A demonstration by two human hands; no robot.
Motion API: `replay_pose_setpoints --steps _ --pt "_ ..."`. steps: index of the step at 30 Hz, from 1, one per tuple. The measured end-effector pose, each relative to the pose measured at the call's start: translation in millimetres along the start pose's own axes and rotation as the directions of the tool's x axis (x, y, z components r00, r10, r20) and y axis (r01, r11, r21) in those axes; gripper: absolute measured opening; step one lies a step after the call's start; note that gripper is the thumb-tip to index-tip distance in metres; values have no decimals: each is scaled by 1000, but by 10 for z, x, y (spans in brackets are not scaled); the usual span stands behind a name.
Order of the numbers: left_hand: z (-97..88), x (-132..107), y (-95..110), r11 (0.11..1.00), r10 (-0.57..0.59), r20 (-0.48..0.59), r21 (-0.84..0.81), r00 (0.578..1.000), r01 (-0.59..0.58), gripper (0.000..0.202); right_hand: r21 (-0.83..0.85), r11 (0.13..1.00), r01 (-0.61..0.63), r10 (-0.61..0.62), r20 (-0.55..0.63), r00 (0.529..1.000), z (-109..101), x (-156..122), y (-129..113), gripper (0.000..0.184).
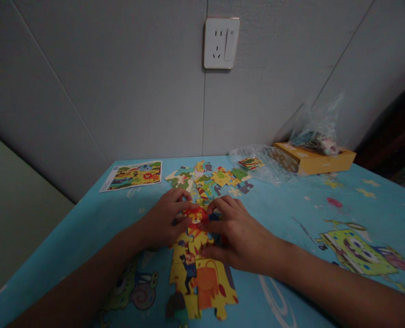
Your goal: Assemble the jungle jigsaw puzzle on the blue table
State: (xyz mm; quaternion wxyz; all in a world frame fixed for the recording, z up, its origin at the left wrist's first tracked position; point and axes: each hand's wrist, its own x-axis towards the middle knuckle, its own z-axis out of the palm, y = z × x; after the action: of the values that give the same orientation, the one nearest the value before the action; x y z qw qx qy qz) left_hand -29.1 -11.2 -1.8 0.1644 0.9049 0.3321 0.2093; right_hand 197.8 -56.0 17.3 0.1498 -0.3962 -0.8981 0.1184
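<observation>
A jigsaw puzzle piece with a red-maned lion face lies between my two hands. My left hand has its fingertips and thumb at the piece's left edge. From the other side my right hand grips its right edge with bent fingers, covering some pieces beneath. Below it, towards me, joined puzzle pieces show an orange body and a small figure in blue on yellow. A darker piece sits at their lower left. Just beyond my hands lie several loose puzzle pieces, some overlapping.
A printed picture sheet lies at the table's back left. Clear plastic wrap with a small puzzle picture is at the back, beside a yellow box topped by a plastic bag. The blue cartoon tablecloth meets a grey wall with a socket.
</observation>
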Motion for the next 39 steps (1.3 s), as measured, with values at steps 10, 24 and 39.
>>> replay_pose_setpoints --steps 10,24,39 --pt "22 -16 -8 1000 19 -14 18 1000 -18 34 -11 1000 -1 1 27 1000 -26 -3 21 39" --pt "33 -9 -9 1000 13 -9 17 1000 -13 33 30 999 24 -24 14 1000 -13 -30 58 43" --pt "15 31 53 976 -15 -210 -217 978 -31 28 36 989 -142 144 -65 987 72 -31 82 99"
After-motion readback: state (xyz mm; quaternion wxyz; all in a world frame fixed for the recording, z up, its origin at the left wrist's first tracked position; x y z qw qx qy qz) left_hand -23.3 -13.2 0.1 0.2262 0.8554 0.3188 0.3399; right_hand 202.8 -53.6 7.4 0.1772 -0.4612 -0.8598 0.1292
